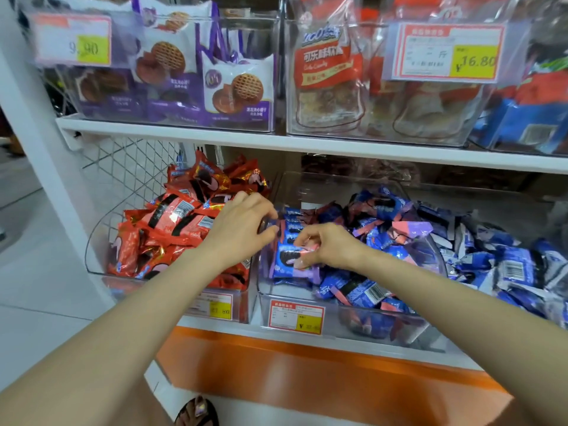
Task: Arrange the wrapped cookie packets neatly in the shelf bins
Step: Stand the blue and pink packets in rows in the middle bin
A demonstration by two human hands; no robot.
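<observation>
In the clear bin (338, 179) at frame centre, the left hand (242, 226) clamps its grip on a row of blue packets (290, 221), seemingly to keep them upright, while the right hand (327, 245) pinches a front packet (287, 261) to join them.

Two hands: left hand (242, 229), right hand (325, 245). Four price tags (73, 41). Two white shelves (184, 133). Three clear upper bins (252, 32); at least two lower bins (344, 179). Red packets (172, 216) and blue packets (384, 210): heaps, too many to count.
</observation>
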